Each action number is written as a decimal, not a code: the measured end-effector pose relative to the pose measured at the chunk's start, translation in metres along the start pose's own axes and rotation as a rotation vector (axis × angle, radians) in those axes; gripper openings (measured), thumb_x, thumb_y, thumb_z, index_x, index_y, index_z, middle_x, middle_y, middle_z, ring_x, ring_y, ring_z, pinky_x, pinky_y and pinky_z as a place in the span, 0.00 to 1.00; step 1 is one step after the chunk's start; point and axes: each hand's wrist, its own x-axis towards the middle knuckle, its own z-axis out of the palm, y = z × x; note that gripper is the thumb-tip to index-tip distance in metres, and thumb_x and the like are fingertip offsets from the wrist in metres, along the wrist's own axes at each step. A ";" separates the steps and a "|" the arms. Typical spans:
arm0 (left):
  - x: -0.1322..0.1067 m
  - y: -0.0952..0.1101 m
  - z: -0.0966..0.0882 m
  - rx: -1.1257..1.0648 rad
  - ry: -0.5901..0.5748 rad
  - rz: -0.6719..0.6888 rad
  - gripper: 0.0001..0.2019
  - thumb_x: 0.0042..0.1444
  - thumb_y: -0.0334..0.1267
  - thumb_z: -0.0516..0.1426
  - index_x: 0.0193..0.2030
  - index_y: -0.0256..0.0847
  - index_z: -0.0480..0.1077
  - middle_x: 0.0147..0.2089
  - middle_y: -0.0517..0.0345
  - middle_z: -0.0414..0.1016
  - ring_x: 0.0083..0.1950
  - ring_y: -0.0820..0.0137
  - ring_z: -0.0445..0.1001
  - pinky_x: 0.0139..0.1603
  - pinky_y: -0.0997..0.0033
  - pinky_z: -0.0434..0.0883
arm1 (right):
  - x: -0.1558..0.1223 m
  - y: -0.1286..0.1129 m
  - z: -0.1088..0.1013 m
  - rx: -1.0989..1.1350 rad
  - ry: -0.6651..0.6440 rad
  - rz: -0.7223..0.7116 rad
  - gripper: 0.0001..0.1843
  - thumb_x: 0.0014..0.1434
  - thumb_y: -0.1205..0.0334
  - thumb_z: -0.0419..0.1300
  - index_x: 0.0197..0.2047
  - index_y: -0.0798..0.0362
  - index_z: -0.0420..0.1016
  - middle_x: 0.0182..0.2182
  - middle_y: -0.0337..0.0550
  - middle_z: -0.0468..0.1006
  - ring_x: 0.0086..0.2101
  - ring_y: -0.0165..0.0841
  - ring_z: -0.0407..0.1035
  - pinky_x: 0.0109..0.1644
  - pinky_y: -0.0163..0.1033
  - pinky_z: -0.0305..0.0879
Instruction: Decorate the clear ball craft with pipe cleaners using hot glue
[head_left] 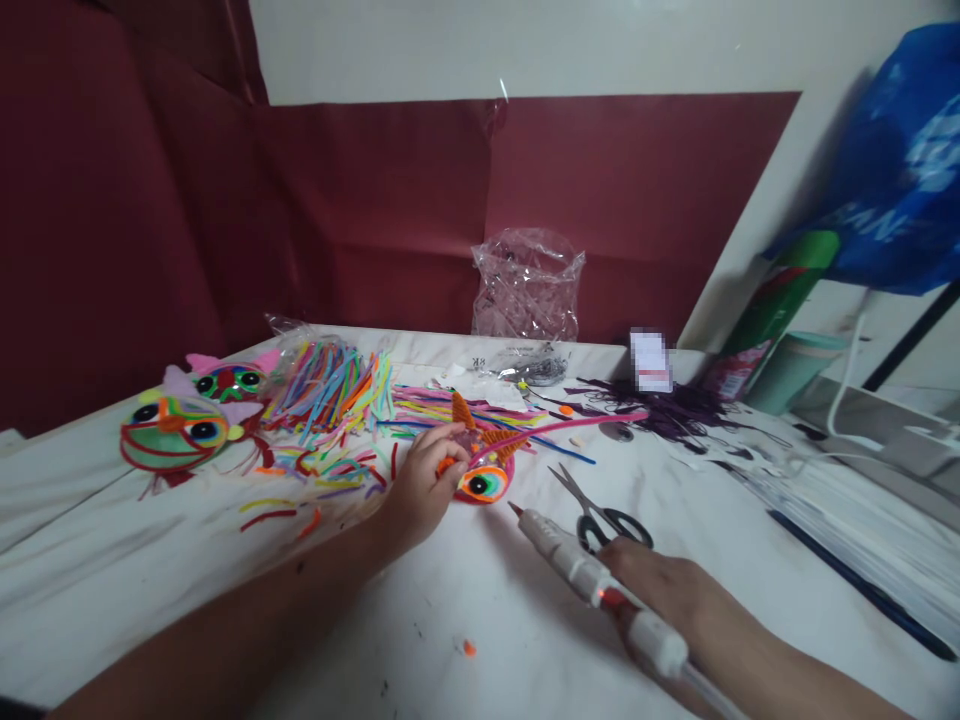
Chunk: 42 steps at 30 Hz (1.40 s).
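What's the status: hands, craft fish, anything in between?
Left hand grips craft fish. Right hand holds glue pen, tip short of fish. Scissors lie beside it.

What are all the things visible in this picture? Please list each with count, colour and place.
craft face in hand: 1, red with a big eye, table centre, under the left fingers
finished craft faces: 2, green and red with pink ears, table left
pipe cleaner pile: many, mixed colours, behind the faces
scissors: 1, black handles, open, right of centre
glue gun: 1, white, tip toward the craft face
clear plastic bag: 1, transparent, table back
dark purple strands: a heap, back right
paper stack: 1, white, right edge
blue bag: 1, upper right
table: 1, white
left hand: holds the craft face
right hand: grips the glue gun
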 end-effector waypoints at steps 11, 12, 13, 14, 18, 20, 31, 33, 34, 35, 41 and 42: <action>0.000 -0.002 0.001 -0.026 -0.009 -0.017 0.06 0.56 0.32 0.52 0.31 0.42 0.69 0.57 0.50 0.69 0.60 0.61 0.65 0.60 0.55 0.61 | 0.007 0.004 -0.015 -0.192 -0.346 -0.240 0.15 0.54 0.60 0.59 0.46 0.53 0.73 0.42 0.51 0.76 0.45 0.43 0.68 0.49 0.45 0.65; 0.000 -0.002 0.001 -0.026 -0.007 -0.014 0.06 0.56 0.32 0.52 0.31 0.42 0.69 0.57 0.50 0.70 0.60 0.61 0.66 0.60 0.55 0.61 | 0.010 0.003 -0.020 -0.191 -0.307 -0.272 0.13 0.56 0.61 0.59 0.45 0.53 0.73 0.42 0.50 0.76 0.45 0.42 0.68 0.49 0.45 0.65; 0.000 -0.002 0.001 -0.025 -0.004 -0.010 0.06 0.56 0.32 0.52 0.31 0.42 0.69 0.56 0.50 0.70 0.60 0.61 0.66 0.60 0.55 0.62 | 0.015 0.001 -0.023 -0.190 -0.246 -0.307 0.11 0.59 0.63 0.57 0.45 0.53 0.72 0.41 0.50 0.76 0.44 0.41 0.68 0.48 0.45 0.65; 0.000 -0.003 0.002 -0.021 0.000 -0.007 0.06 0.56 0.32 0.52 0.31 0.42 0.69 0.56 0.50 0.70 0.60 0.61 0.66 0.60 0.55 0.62 | 0.022 -0.002 -0.024 -0.192 -0.159 -0.347 0.10 0.61 0.66 0.55 0.45 0.54 0.72 0.41 0.50 0.76 0.44 0.39 0.69 0.48 0.45 0.65; 0.000 -0.002 0.001 -0.006 0.014 0.011 0.06 0.55 0.32 0.52 0.31 0.42 0.70 0.55 0.50 0.71 0.59 0.60 0.67 0.59 0.54 0.63 | 0.066 -0.013 -0.013 -0.321 0.168 -0.448 0.10 0.64 0.71 0.50 0.44 0.56 0.71 0.44 0.53 0.76 0.47 0.41 0.65 0.50 0.48 0.63; 0.000 -0.001 0.001 -0.002 0.013 0.020 0.06 0.55 0.32 0.53 0.31 0.42 0.70 0.55 0.50 0.71 0.59 0.60 0.67 0.59 0.54 0.63 | 0.090 -0.018 -0.001 -0.421 0.226 -0.435 0.10 0.65 0.70 0.50 0.44 0.59 0.72 0.45 0.55 0.76 0.46 0.42 0.65 0.50 0.49 0.61; -0.002 -0.007 0.001 -0.157 0.016 -0.007 0.05 0.57 0.33 0.51 0.38 0.42 0.67 0.56 0.48 0.70 0.59 0.61 0.67 0.60 0.55 0.62 | 0.121 -0.015 0.028 -0.444 0.086 -0.363 0.11 0.63 0.73 0.50 0.33 0.55 0.71 0.28 0.44 0.72 0.29 0.35 0.62 0.31 0.38 0.56; -0.003 -0.009 0.001 -0.195 0.018 -0.014 0.07 0.58 0.33 0.50 0.41 0.42 0.66 0.57 0.47 0.70 0.59 0.62 0.67 0.60 0.56 0.62 | 0.123 -0.016 0.026 -0.454 0.043 -0.386 0.09 0.63 0.73 0.51 0.34 0.56 0.71 0.29 0.45 0.73 0.30 0.35 0.63 0.31 0.38 0.57; -0.004 -0.010 0.001 -0.203 0.017 -0.016 0.07 0.58 0.33 0.50 0.42 0.42 0.66 0.57 0.47 0.70 0.59 0.62 0.67 0.60 0.56 0.62 | 0.125 -0.016 0.025 -0.464 0.023 -0.397 0.08 0.62 0.73 0.53 0.34 0.56 0.71 0.30 0.45 0.73 0.31 0.36 0.63 0.31 0.38 0.58; -0.004 -0.010 0.001 -0.206 0.016 -0.017 0.08 0.58 0.32 0.50 0.43 0.42 0.66 0.57 0.47 0.70 0.59 0.62 0.67 0.60 0.56 0.62 | 0.126 -0.017 0.024 -0.473 0.005 -0.405 0.07 0.61 0.73 0.54 0.34 0.56 0.71 0.30 0.45 0.74 0.31 0.36 0.64 0.31 0.38 0.58; -0.005 -0.004 0.002 -0.208 0.033 -0.032 0.11 0.52 0.27 0.53 0.41 0.43 0.66 0.57 0.50 0.70 0.60 0.63 0.66 0.61 0.58 0.60 | 0.129 -0.017 0.025 -0.547 -0.019 -0.413 0.05 0.60 0.72 0.57 0.32 0.57 0.72 0.30 0.46 0.75 0.31 0.36 0.65 0.31 0.39 0.60; -0.005 -0.003 0.003 -0.203 0.037 -0.033 0.11 0.51 0.26 0.54 0.40 0.43 0.66 0.57 0.50 0.70 0.59 0.63 0.66 0.61 0.57 0.61 | 0.128 -0.016 0.027 -0.559 -0.011 -0.401 0.05 0.60 0.72 0.58 0.32 0.57 0.72 0.30 0.45 0.75 0.31 0.37 0.65 0.30 0.39 0.60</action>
